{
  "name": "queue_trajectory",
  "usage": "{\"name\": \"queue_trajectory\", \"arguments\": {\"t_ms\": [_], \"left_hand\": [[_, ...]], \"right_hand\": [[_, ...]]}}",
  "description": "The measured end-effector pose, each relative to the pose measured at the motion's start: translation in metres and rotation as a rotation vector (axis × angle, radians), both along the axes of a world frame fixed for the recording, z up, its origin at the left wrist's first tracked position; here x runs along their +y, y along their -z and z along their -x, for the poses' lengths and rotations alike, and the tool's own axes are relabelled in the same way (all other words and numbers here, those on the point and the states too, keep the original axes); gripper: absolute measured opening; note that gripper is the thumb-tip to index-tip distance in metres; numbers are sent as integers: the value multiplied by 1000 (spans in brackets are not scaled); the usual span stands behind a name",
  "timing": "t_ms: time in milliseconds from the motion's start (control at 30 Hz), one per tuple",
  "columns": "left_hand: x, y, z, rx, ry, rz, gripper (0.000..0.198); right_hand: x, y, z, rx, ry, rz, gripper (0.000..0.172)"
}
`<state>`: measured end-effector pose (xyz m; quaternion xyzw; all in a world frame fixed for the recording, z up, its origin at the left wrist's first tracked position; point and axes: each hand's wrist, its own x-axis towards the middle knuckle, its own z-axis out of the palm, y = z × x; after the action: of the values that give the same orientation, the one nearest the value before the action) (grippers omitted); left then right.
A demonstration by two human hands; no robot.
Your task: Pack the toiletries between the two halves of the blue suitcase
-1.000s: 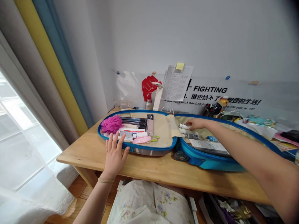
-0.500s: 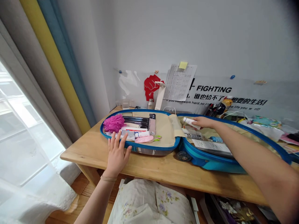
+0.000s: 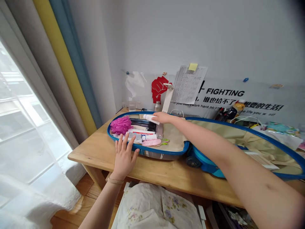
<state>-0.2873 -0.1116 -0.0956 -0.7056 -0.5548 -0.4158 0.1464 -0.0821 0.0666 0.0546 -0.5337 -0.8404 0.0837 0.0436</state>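
White tube [image 3: 148,118], end pinched in my right hand [image 3: 164,117], could drop if that loosens, while my left hand [image 3: 125,161] splays nearer me.

blue suitcase [image 3: 209,166] w/ beige lining [image 3: 172,135], wht held tube [image 3: 149,118], magenta puff [image 3: 120,125], red fist decal [image 3: 158,90], wht floral-print fabric [image 3: 143,203]

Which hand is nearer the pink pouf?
Left. The left hand is at the case's near rim, fingers just short of the pouf. The right hand is farther off, to the pouf's right, holding a white tube.
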Motion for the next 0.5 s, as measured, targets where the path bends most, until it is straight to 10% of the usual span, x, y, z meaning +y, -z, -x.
{"name": "queue_trajectory", "arguments": {"t_ms": [500], "left_hand": [[1,1,-1,1,-6,5,48]], "right_hand": [[9,44,61,-44,-169,17,39]]}}
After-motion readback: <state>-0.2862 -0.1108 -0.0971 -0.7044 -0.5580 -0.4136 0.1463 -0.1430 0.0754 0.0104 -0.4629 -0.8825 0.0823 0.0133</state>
